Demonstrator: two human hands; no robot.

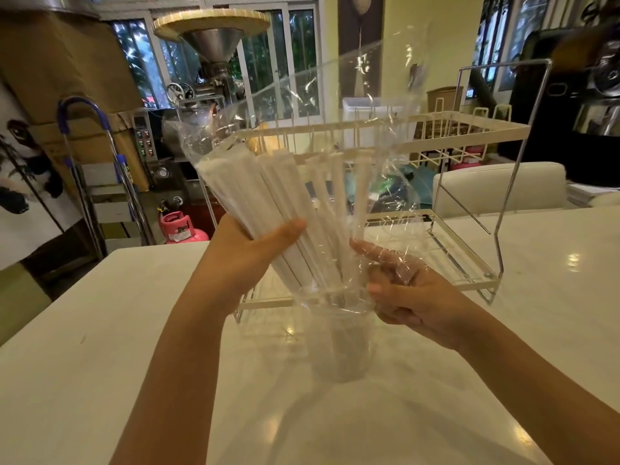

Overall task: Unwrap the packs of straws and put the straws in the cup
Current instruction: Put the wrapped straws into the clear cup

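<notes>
A clear plastic cup (340, 347) stands on the white table (100, 347) in front of me. My left hand (248, 253) grips a fanned bundle of white paper-wrapped straws (268, 196), tilted left, with their lower ends inside the cup. A clear plastic wrapper (352, 105) still hangs loosely around the straws and billows upward. My right hand (402, 290) is to the right of the cup's rim, its fingers pinching the wrapper film near the straws' lower part.
A cream wire dish rack (469, 135) with a metal frame stands on the table right behind the cup. Beyond the table are a pink gas cylinder (179, 226), a metal funnel machine (214, 52), a stepladder (110, 182) and white chairs (503, 186).
</notes>
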